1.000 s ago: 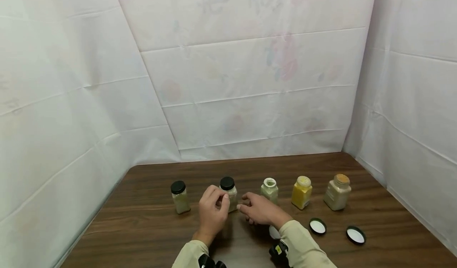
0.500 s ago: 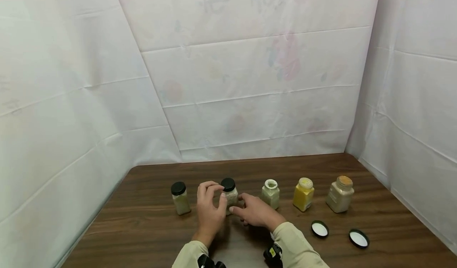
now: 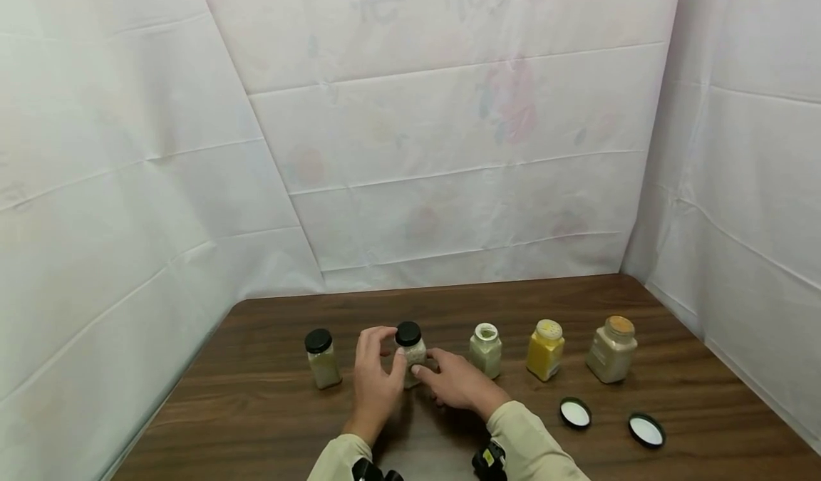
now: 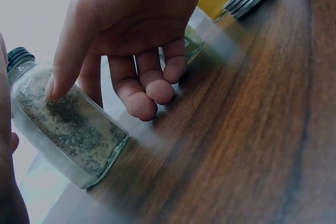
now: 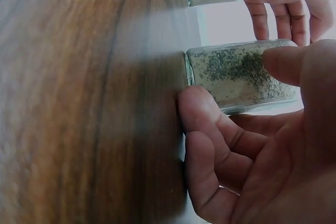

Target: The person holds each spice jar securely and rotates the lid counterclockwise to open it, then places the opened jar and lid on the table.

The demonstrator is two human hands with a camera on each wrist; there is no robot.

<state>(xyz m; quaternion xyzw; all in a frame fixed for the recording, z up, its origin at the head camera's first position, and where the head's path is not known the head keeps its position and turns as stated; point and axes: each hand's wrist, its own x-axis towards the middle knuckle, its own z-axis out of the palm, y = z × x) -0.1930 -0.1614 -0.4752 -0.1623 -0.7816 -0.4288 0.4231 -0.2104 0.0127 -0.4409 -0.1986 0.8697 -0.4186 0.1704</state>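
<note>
A square glass spice jar with a black lid and dried herb flakes inside stands upright between my hands. My right hand grips its body, thumb on the near face in the right wrist view and index finger behind. On the other side, my left hand curves loosely beside the jar, its fingertips near the lid and upper side; whether they press on it, I cannot tell. The right hand's other fingers hang just above the tabletop, away from the glass.
Farther left stands another black-lidded jar. To the right are an uncapped green jar, a yellow jar and a pale jar with an orange top. Two lids lie on the wooden table.
My left hand has spread from a near-pinch into a wider curve around the jar's side. My right hand has moved left and taken hold of the jar.
</note>
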